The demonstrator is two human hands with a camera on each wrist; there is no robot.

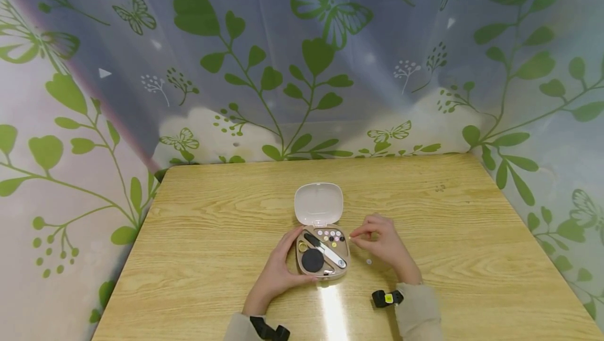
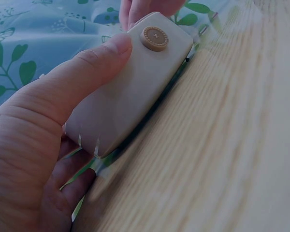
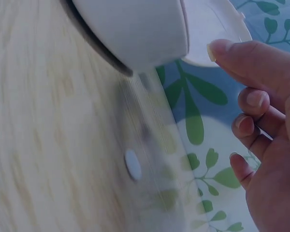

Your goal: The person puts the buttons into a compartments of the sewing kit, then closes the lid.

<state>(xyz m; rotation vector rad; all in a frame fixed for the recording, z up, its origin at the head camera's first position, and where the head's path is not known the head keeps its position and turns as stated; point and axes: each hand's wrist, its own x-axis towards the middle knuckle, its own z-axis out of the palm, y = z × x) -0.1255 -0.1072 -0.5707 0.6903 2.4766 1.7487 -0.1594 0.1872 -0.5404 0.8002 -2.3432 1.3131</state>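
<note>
A sewing kit box (image 1: 346,266) lies on the table, its pale lid (image 1: 319,202) folded back. My left hand (image 1: 278,273) grips the box from the left, thumb along its front wall near a tan button-shaped knob (image 2: 154,37). Inside are a black disc (image 1: 313,260), a gold ring-shaped thimble (image 1: 302,246), a slim white-and-black tool (image 1: 332,255) and several small buttons (image 1: 332,233) in the upper right compartment. Just off the box's right edge, my right hand (image 1: 384,241) pinches a tiny yellowish button (image 3: 211,52) between thumb and forefinger, mostly hidden by the fingertips.
On the wooden table (image 1: 212,215), to the right of the box, lies a loose white button (image 1: 369,261), below my right hand. A cloth printed with leaves and butterflies (image 1: 264,68) hangs behind the table's far edge and along both sides.
</note>
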